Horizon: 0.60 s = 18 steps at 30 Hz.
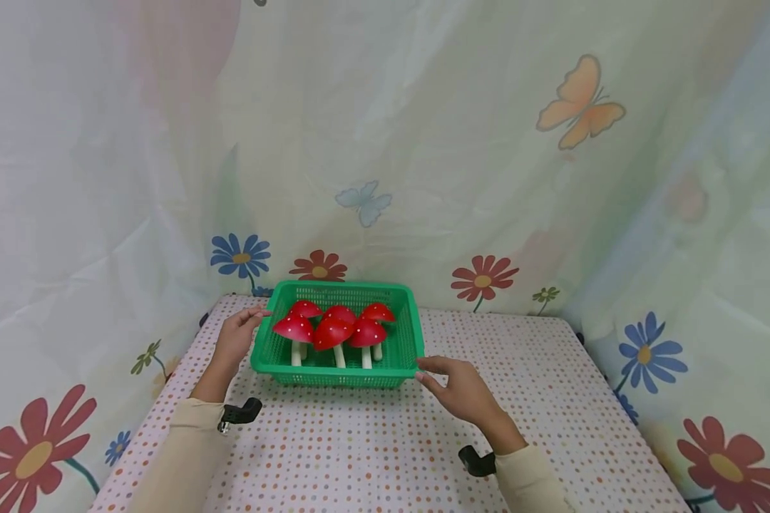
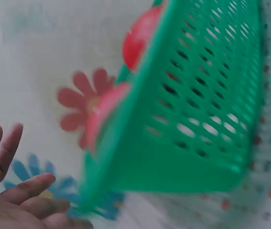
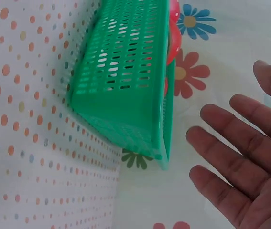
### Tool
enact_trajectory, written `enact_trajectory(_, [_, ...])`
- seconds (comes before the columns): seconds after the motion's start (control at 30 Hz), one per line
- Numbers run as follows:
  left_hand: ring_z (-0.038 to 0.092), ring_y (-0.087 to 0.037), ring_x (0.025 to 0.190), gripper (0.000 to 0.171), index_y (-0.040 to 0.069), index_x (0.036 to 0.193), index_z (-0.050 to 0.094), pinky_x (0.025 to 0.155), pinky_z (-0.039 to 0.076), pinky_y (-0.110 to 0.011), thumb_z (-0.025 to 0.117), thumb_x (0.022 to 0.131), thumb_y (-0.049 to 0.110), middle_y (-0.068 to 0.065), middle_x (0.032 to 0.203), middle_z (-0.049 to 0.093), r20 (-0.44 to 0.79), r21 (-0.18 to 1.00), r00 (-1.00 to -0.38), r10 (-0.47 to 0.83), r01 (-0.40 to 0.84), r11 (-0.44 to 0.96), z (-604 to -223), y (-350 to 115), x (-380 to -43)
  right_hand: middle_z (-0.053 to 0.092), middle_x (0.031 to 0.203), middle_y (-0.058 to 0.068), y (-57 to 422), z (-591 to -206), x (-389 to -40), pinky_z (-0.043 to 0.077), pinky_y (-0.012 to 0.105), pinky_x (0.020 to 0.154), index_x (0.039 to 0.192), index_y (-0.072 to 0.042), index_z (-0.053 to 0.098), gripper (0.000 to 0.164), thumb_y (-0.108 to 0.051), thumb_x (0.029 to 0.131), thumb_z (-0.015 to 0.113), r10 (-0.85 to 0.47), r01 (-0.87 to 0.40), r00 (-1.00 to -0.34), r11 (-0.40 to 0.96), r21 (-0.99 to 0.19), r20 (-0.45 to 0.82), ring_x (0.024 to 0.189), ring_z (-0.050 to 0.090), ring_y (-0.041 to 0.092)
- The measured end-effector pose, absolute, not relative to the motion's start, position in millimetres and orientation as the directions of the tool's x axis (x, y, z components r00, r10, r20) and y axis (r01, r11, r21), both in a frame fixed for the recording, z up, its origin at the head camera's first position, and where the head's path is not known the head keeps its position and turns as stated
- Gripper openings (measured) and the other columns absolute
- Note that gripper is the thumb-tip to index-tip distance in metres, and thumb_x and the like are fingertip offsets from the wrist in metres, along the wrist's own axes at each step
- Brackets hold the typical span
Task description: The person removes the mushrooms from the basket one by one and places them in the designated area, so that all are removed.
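A green plastic basket [image 1: 334, 373] with perforated walls sits on the table, holding several toy mushrooms [image 1: 294, 328] with red, white-dotted caps and white stems. My left hand [image 1: 233, 342] is beside the basket's left side, fingertips close to the rim. In the left wrist view, that hand [image 2: 27, 205] has its fingers spread apart from the basket [image 2: 192, 167]. At the front right corner, my right hand [image 1: 460, 388] has its fingers and thumb extended toward the rim. The right wrist view shows the hand's fingers [image 3: 235, 162] relaxed, with a gap to the basket [image 3: 116, 112].
The table [image 1: 334, 449] has a dotted cover. A pale curtain [image 1: 423, 142] printed with flowers and butterflies hangs behind it and along both sides. Black cameras [image 1: 242, 411] are strapped to both wrists, below beige sleeves [image 1: 189, 456].
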<state>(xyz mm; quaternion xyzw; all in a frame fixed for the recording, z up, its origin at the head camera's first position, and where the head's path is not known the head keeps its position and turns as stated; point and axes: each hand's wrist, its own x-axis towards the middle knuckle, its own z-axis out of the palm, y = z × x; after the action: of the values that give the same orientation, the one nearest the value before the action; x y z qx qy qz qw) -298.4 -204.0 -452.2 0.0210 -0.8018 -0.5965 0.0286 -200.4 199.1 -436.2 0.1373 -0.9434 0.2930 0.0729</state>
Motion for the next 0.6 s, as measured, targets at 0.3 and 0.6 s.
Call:
enact_trajectory(0.3, [0.026,-0.033,0.149,0.048,0.017,0.152,0.037,0.116,0.031,-0.052,0.037,0.108,0.036,-0.014,0.161,0.028,-0.071,0.994,-0.997,-0.041,-0.074,0.085,-506,-217,-320,0.074,0.111,-0.003,194,-450,-204,0.054,0.048,0.093,0.113,-0.015,0.073,0.022,-0.026,0.095,0.067,-0.243,-0.345,-0.938,0.721,-0.602,0.246,0.109,0.069,0.023])
enact_trajectory(0.6, [0.032,-0.039,0.145,0.051,0.026,0.155,0.03,0.111,0.039,-0.052,0.03,0.108,0.042,-0.011,0.165,0.016,-0.101,0.995,-0.993,0.061,-0.099,0.021,-536,-219,-323,0.074,0.106,-0.004,180,-463,-221,0.057,0.032,0.08,0.108,-0.017,0.074,0.019,-0.028,0.096,0.064,-0.262,-0.374,-0.927,0.631,-0.68,0.267,0.093,0.071,0.015])
